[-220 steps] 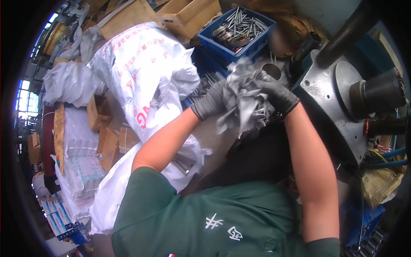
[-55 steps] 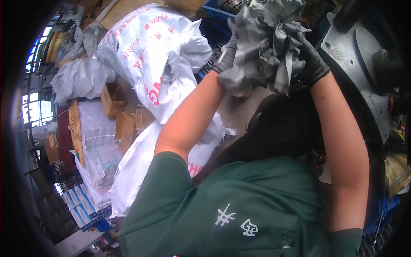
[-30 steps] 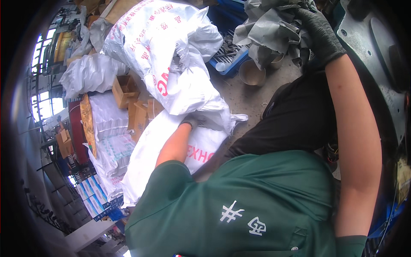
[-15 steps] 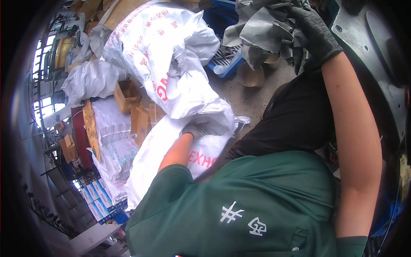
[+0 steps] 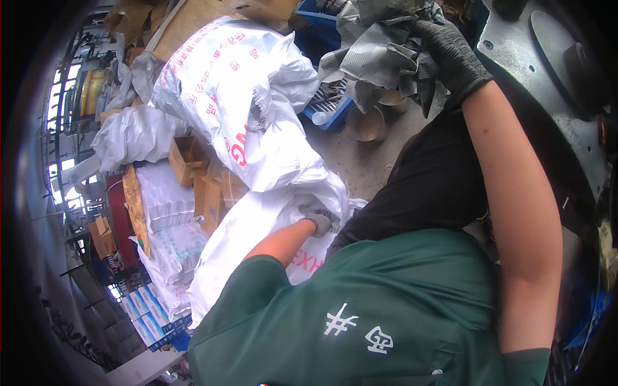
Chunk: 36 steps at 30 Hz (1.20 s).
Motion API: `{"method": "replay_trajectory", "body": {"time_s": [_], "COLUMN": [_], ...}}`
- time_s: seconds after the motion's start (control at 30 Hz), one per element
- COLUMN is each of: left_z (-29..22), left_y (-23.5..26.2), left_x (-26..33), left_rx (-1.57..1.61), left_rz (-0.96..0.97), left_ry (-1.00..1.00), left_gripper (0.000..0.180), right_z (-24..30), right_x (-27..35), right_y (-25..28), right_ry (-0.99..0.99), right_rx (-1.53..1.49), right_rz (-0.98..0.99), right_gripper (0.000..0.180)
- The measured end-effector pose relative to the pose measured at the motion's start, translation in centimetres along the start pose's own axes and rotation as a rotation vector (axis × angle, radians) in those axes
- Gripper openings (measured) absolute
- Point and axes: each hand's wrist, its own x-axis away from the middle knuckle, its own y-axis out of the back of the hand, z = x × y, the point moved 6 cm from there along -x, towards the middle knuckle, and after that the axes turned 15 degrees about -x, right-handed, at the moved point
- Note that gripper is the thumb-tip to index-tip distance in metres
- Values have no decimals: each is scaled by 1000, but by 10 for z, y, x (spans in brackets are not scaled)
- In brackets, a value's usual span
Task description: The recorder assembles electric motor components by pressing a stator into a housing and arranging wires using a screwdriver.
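In a dark grey glove, my right hand (image 5: 450, 56) is closed on a bundle of crumpled grey ribbed sheets (image 5: 376, 55), held up at the upper right. My left hand (image 5: 322, 222), in a grey glove, reaches into the mouth of a white woven sack (image 5: 241, 225) with red print. Its fingers are mostly hidden by the sack's folds, so their grip does not show. Just beyond, another bulky white woven sack (image 5: 251, 83) with red lettering leans over the opening.
Below the sheets stand round brown tubs (image 5: 367, 124) and a blue crate (image 5: 338, 114) of metal pieces. Open cardboard boxes (image 5: 187, 159) and stacked white packs (image 5: 170, 206) lie to the left. A grey metal machine plate (image 5: 515, 48) borders the right side.
My left hand has moved right and a little nearer at the sack's mouth. The right hand has shifted slightly left with the grey sheets. The whole view has tilted a little.
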Motion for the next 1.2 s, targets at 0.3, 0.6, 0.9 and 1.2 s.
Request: {"method": "replay_trajectory", "body": {"time_s": [0.3,0.6,0.9,1.2], "left_z": [19,51,49,81], "left_y": [167,346,452,468], "left_x": [166,221,235,124], "left_rx": [-88,985,1453,1566], "left_rz": [-230,-938,-1558,-1400], "left_ry": [-25,-205,-383,-473], "left_gripper": [53,60,31,38], "right_z": [25,32,8,4], "right_x": [5,21,32,17], "right_y": [19,9,7,-5], "right_ry": [27,-71,-459,-313], "right_rx": [-238,-544,-190,2], "right_rz": [-109,-52,49,105], "right_gripper": [40,29,18,35]}}
